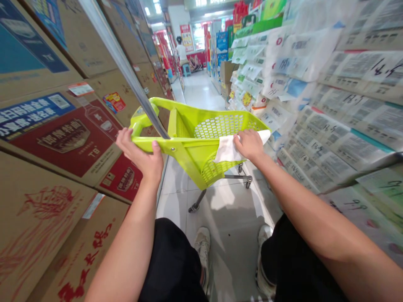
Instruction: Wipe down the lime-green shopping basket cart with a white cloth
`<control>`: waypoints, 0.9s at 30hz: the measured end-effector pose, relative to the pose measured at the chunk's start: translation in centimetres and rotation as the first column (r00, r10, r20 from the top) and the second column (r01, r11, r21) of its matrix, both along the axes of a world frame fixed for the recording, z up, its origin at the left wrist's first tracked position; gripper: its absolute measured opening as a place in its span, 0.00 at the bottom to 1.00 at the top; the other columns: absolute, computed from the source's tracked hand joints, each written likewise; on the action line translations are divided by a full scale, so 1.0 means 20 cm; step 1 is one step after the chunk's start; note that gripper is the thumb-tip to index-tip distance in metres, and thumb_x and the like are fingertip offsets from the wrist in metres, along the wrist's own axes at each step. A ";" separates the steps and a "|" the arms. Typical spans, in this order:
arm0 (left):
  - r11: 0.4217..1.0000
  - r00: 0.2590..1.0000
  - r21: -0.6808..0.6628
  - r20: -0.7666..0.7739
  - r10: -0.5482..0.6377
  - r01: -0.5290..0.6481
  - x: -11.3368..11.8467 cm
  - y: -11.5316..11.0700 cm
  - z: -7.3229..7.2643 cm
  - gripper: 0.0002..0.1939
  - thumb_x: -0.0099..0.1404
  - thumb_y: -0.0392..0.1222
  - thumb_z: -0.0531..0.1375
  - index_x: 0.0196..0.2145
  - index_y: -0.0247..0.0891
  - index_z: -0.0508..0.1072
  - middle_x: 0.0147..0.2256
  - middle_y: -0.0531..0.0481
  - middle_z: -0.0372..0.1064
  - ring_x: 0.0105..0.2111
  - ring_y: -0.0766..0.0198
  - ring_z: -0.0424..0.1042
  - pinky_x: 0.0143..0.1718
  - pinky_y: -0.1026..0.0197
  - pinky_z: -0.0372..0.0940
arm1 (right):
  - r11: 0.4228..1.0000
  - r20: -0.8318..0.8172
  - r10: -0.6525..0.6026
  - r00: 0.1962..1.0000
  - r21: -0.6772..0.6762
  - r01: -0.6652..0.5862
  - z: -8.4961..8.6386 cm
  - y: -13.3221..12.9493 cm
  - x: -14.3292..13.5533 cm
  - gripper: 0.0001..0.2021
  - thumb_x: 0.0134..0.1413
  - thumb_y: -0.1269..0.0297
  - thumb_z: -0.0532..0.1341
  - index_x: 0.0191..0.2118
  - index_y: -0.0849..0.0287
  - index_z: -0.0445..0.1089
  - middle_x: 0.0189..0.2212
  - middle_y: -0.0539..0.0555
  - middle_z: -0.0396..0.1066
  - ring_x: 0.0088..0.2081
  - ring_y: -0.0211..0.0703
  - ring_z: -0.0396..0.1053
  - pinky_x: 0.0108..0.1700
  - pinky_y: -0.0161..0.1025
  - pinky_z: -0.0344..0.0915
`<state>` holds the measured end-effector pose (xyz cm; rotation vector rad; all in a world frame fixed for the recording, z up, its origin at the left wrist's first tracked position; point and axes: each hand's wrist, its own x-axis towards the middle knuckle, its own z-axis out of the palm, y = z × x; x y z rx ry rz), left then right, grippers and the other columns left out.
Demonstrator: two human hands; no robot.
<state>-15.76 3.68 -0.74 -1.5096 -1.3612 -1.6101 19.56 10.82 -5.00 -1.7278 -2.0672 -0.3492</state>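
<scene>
A lime-green plastic shopping cart (189, 155) with a perforated basket stands before me, side-on, on wheeled metal legs. My left hand (141, 155) is closed on the cart's rim at the left end, its thumb on the near side. On the right part of the near rim, my right hand (250, 144) presses a white cloth (225, 149) against the plastic, fingers curled over it. The cloth drapes down the outer side of the basket. A metal pole (126, 71) rises from the cart toward the upper left.
Stacked cardboard cartons (63, 142) line the left side closely. Packs of paper goods with handwritten prices (330, 126) are piled along the right. A tiled aisle (201, 90) runs ahead, where a person (181, 51) sits on a blue stool (186, 69).
</scene>
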 end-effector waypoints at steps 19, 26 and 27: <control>0.981 0.994 0.169 0.045 -0.100 0.091 0.14 -0.04 0.02 0.27 0.70 0.69 0.42 0.39 0.43 0.63 0.41 0.43 0.66 0.48 0.49 0.67 0.55 0.38 0.63 | 0.870 -0.348 0.470 0.811 0.025 -0.493 0.28 -0.23 -0.48 0.25 0.76 0.52 0.43 0.36 0.54 0.73 0.39 0.53 0.78 0.44 0.49 0.68 0.45 0.43 0.52; 0.967 0.984 0.183 -0.026 -0.178 0.179 0.17 -0.08 0.05 0.20 0.72 0.61 0.46 0.37 0.44 0.65 0.37 0.45 0.71 0.43 0.50 0.71 0.53 0.37 0.62 | 0.964 -0.354 0.251 0.901 0.003 -0.267 0.16 -0.05 -0.29 0.25 0.76 0.57 0.40 0.39 0.56 0.72 0.43 0.59 0.77 0.49 0.52 0.67 0.52 0.46 0.55; 0.966 0.983 0.182 -0.041 -0.178 0.182 0.19 -0.08 0.04 0.20 0.73 0.60 0.46 0.37 0.44 0.65 0.37 0.44 0.72 0.43 0.50 0.71 0.53 0.37 0.62 | 0.971 -0.368 0.225 0.902 0.006 -0.239 0.14 -0.03 -0.27 0.25 0.76 0.57 0.39 0.41 0.57 0.73 0.45 0.61 0.77 0.50 0.53 0.67 0.54 0.46 0.55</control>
